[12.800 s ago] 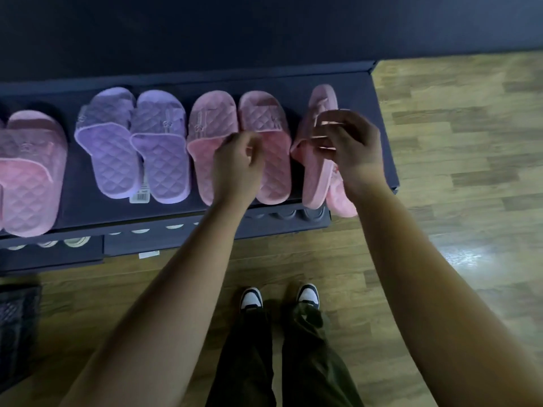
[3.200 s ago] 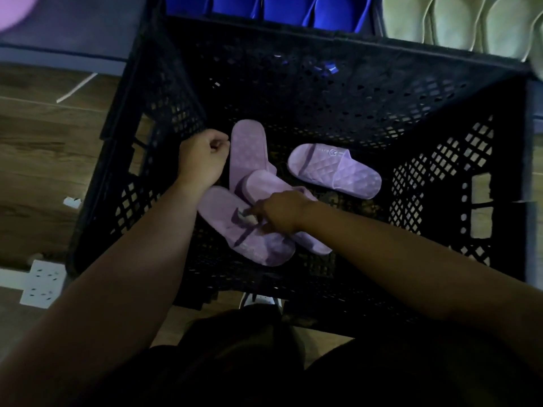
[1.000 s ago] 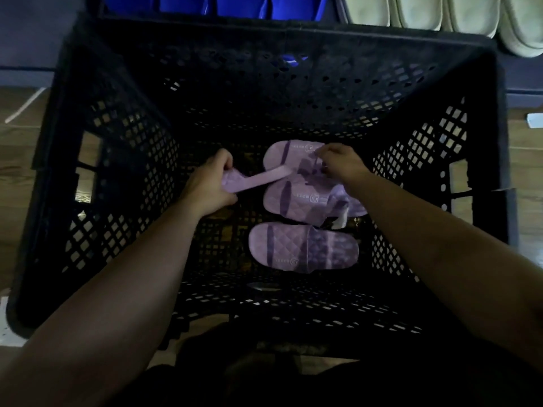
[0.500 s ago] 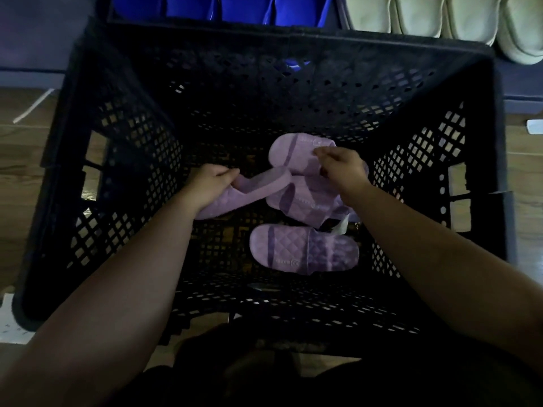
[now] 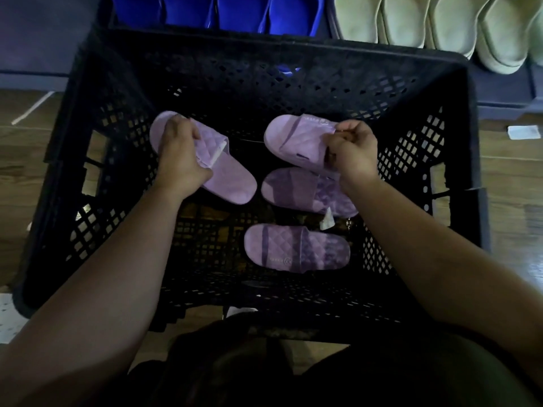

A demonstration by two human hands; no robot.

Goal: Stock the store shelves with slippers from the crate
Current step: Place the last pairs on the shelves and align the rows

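Note:
Both my hands are inside a black lattice crate (image 5: 97, 177). My left hand (image 5: 179, 160) grips a lilac quilted slipper (image 5: 226, 177) by its strap, lifted over the crate's left half. My right hand (image 5: 349, 151) grips a second lilac slipper (image 5: 293, 136) at its edge, raised on the right. Two more lilac slippers lie on the crate floor: one (image 5: 296, 188) just under the right-hand slipper, with a small white tag, and one (image 5: 296, 248) nearer to me.
Behind the crate a low dark shelf holds blue slippers (image 5: 217, 10) and cream slippers (image 5: 440, 22). Wooden floor lies on both sides, with white paper scraps at the right (image 5: 523, 132) and lower left. My dark trousers fill the bottom edge.
The two slippers I hold have been pulled apart: the left one moved left and turned face up, the right one rose off the pile. The camera view has shifted slightly.

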